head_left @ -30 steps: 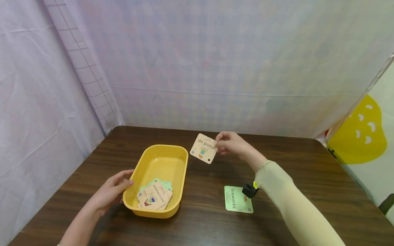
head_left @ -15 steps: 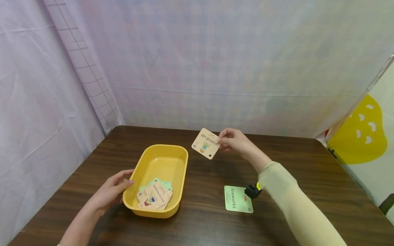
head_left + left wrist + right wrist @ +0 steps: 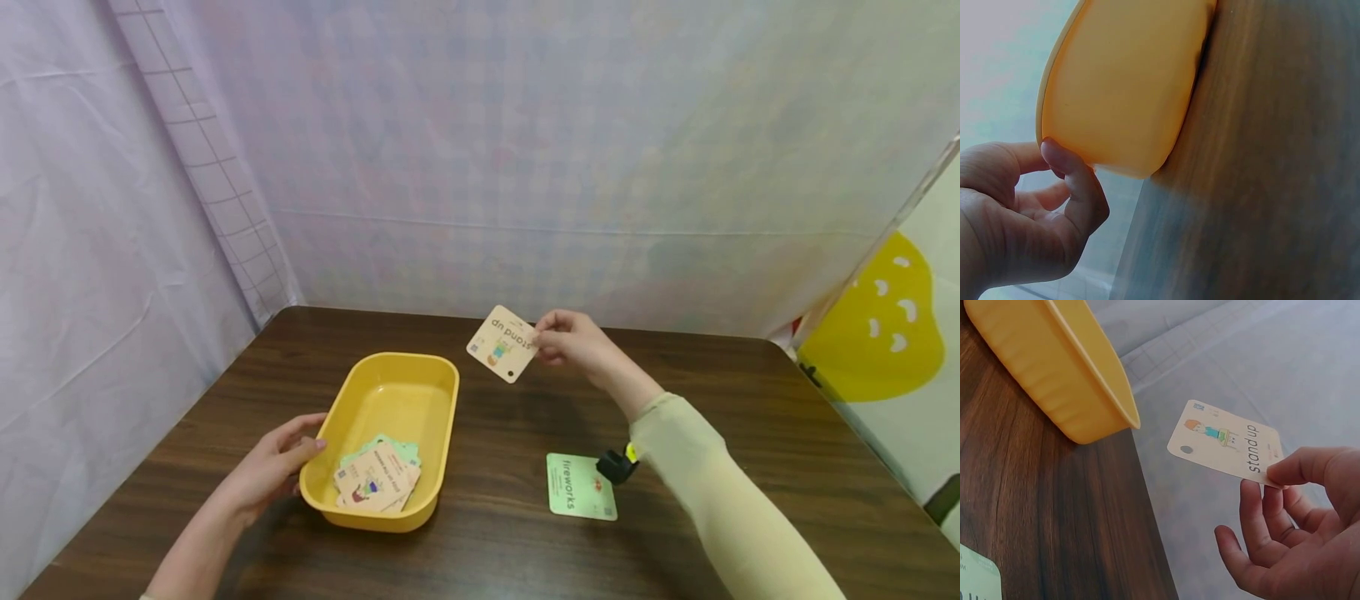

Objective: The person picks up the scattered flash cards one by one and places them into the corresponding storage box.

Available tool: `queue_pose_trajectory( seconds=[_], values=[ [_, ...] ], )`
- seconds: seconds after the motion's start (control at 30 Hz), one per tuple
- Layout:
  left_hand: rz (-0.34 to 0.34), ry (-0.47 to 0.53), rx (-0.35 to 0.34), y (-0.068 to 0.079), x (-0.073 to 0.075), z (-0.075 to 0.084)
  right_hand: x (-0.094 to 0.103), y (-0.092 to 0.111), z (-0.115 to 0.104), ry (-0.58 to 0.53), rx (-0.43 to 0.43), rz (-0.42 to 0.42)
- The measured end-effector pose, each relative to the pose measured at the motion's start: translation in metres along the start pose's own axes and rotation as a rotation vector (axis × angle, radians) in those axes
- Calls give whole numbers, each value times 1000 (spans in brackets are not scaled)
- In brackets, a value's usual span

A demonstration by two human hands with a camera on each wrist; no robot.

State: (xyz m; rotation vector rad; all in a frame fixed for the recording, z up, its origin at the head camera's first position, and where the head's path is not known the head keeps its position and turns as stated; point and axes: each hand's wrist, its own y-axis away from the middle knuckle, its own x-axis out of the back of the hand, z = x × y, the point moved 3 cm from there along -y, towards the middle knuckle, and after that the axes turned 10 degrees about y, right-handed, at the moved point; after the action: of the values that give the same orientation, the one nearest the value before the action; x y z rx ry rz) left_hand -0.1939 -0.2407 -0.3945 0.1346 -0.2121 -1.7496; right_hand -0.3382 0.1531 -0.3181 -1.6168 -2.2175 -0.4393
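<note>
Between thumb and fingers my right hand pinches a cream flash card by its edge, above the far part of the table. The card reads "stand up" beside a drawing of a child; in the right wrist view the card is tilted, with a dark dot at one corner. My left hand grips the left rim of a yellow plastic tray, thumb on the rim and fingers curled outside, as the left wrist view shows. Several cream and green cards lie overlapping in the tray's near end.
A green "fireworks" card lies on the dark wooden table right of the tray, partly behind a black device at my right wrist. Pale curtains hang behind the table and on the left.
My right hand has risen slightly and moved a little away and to the right, turning the "stand up" card. The left hand and tray have stayed in place.
</note>
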Motion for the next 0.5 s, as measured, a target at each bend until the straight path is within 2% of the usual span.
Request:
queue_pose_trajectory(
  seconds=[0.27, 0.5],
  values=[
    [3, -4, -3, 1, -1, 1, -4, 0, -4, -57, -12, 26],
    [3, -1, -4, 0, -1, 0, -8, 0, -8, -92, -62, 40]
  ],
)
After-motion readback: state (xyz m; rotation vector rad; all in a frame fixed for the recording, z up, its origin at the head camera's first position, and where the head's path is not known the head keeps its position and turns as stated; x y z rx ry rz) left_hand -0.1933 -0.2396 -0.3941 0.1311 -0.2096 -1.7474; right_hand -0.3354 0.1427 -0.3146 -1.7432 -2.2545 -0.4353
